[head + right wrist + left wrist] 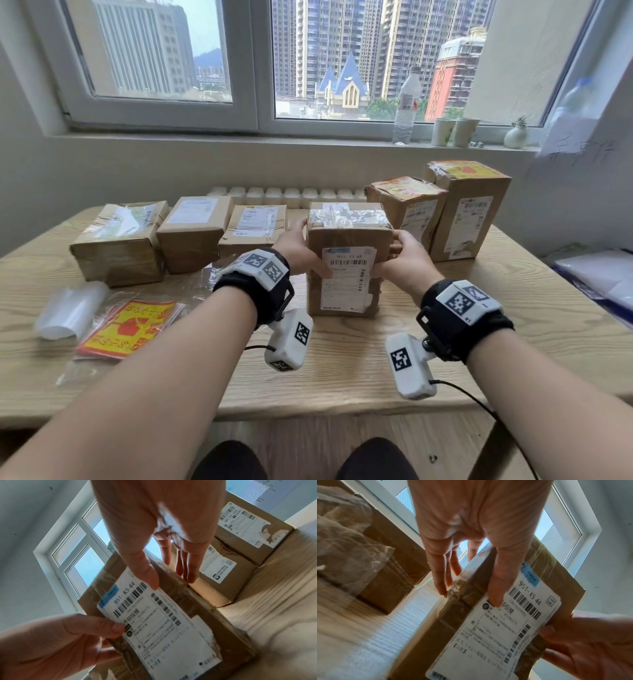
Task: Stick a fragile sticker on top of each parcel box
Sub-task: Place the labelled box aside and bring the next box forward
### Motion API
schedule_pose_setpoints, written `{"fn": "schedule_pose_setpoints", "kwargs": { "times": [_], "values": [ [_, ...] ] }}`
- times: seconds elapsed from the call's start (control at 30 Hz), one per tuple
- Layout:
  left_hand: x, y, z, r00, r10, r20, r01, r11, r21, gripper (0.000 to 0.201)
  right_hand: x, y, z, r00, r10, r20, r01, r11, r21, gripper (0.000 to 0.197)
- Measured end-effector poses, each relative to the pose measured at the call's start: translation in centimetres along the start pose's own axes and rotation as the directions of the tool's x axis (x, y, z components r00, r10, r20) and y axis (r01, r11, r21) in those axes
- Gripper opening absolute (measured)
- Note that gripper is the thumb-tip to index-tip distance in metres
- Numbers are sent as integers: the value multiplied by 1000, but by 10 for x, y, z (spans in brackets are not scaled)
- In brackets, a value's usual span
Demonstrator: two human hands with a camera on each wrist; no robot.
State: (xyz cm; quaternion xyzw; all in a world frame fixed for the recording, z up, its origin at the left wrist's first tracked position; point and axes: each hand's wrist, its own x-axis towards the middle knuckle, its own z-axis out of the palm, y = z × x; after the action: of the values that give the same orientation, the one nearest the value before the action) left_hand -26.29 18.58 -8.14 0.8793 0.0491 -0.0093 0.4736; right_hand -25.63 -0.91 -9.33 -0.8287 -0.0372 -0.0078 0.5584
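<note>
A brown parcel box (349, 246) with a white shipping label stands upright on the wooden table (342, 370) in front of me; its taped top bears no sticker. My left hand (308, 250) grips its left side, thumb on the labelled front. My right hand (390, 255) grips the right side the same way. The wrist views show the box (496, 635) (163, 622) held between both hands. A stack of red-and-yellow fragile stickers (128, 327) lies at the left front. Two taller boxes (409, 205) (469, 205) at the right carry stickers on top. Three boxes (120, 240) (195, 229) (253, 229) at the left carry none.
A curled clear backing film (72, 308) lies beside the stickers. A row of small white bottles (284, 195) lines the table's far edge. On the window sill stand a water bottle (406, 106), two cups (454, 132) and a small vase (515, 135). White bags (603, 274) lie at the right.
</note>
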Motion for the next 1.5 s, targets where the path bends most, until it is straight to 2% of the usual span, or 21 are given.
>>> {"fn": "schedule_pose_setpoints", "kwargs": {
  "times": [0.17,0.4,0.67,0.93,1.0,1.07,1.2,1.27,1.33,1.5],
  "values": [
    [-5,4,-2,1000,-3,13,4,1000,-15,109,-6,-10,-5,999,-35,-11,35,999,3,70],
    [-10,7,-5,999,-36,24,37,998,-43,104,-9,-19,-6,1000,-18,-4,18,1000,-8,72],
    [-16,9,-13,998,-53,37,54,998,-22,107,-13,-26,-11,998,-48,-28,48,999,-13,69],
    [-25,21,-21,1000,4,5,-3,1000,-21,96,-21,-42,-12,991,-105,-81,101,993,-60,67],
    [-28,21,-26,1000,3,-20,-3,1000,20,88,-25,-47,-13,966,-213,-148,194,972,-132,59],
    [-32,18,-37,998,-8,-66,13,997,70,74,-29,-55,-12,915,-345,-208,309,933,-187,47],
    [-43,-3,-72,981,-24,-190,39,996,76,44,-39,-80,6,818,-510,-266,489,860,-145,24],
    [-50,-21,-95,968,-57,-246,71,996,48,38,-44,-91,26,807,-552,-210,541,834,-113,22],
    [-55,-38,-112,950,-103,-294,106,994,-5,32,-49,-95,44,826,-555,-99,550,832,-72,22],
    [-71,-91,-148,893,-177,-414,160,984,-76,26,-50,-80,104,871,-438,223,476,865,-159,16]
  ]
}}
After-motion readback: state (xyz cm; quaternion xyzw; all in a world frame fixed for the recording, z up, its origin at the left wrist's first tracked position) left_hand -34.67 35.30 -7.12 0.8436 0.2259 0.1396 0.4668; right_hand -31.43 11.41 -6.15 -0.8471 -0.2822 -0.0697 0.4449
